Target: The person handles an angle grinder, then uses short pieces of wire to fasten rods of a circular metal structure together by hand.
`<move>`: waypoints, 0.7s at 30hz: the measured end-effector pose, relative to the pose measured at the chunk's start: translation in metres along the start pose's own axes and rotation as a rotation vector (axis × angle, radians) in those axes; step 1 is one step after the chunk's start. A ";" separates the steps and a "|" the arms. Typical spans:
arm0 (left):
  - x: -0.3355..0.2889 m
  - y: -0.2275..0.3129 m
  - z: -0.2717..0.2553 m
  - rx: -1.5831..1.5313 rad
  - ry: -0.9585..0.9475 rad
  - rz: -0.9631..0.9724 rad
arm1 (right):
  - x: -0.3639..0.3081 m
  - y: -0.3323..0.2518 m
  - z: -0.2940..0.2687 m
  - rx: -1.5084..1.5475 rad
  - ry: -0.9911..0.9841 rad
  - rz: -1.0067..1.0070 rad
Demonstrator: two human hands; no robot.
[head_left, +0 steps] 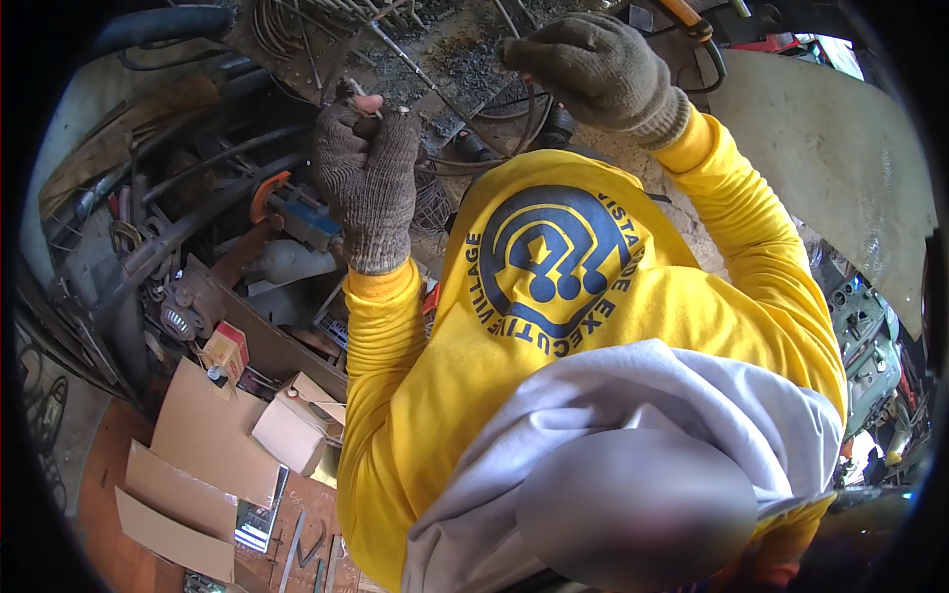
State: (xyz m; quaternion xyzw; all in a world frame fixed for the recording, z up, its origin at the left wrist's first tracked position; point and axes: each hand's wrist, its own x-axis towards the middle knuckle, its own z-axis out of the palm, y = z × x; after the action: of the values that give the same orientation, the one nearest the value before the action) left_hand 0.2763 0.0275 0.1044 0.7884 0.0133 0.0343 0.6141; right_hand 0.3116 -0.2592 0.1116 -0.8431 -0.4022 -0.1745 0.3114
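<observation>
Littered floor (697, 225); reddish-brown surface (111, 450)

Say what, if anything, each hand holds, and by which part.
Left hand: a thin rod, beside the bare fingertip, upper end sticking out. Right hand: curled; cannot tell whether it holds anything.

Workshop, cluttered, apparently metalwork or repair. Evidence: thin bent metal rods (282, 35), 11 o'clock; orange-handled tool (680, 12) with black cable, 1 o'clock; large flat grey-tan sheet (840, 148), 2 o'clock; green metal machine part (865, 341), 3 o'clock; opened brown cardboard box (213, 425), 8 o'clock; blue tool with orange part (308, 222), 10 o'clock. Left hand (371, 183) and right hand (603, 79): brown knitted work gloves.
</observation>
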 end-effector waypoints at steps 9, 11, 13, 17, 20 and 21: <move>-0.001 0.012 0.009 0.008 0.008 -0.015 | -0.005 0.001 0.015 -0.021 0.010 -0.034; -0.001 0.003 0.009 0.048 0.013 0.023 | -0.010 -0.001 0.019 -0.029 -0.012 0.019; 0.000 -0.001 0.010 0.015 0.020 0.023 | -0.008 -0.001 0.020 -0.019 0.000 -0.003; -0.001 0.000 0.011 -0.015 0.026 0.008 | -0.004 -0.004 0.021 0.003 -0.024 -0.022; -0.001 0.006 0.014 -0.077 0.036 -0.003 | 0.004 -0.011 0.020 0.033 -0.043 -0.061; 0.000 0.005 0.015 -0.059 0.038 0.016 | 0.009 -0.015 0.019 0.024 -0.046 -0.069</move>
State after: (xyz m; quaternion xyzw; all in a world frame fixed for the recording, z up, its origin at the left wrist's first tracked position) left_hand 0.2773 0.0123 0.1055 0.7690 0.0178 0.0547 0.6366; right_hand 0.3061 -0.2344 0.1083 -0.8288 -0.4400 -0.1607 0.3060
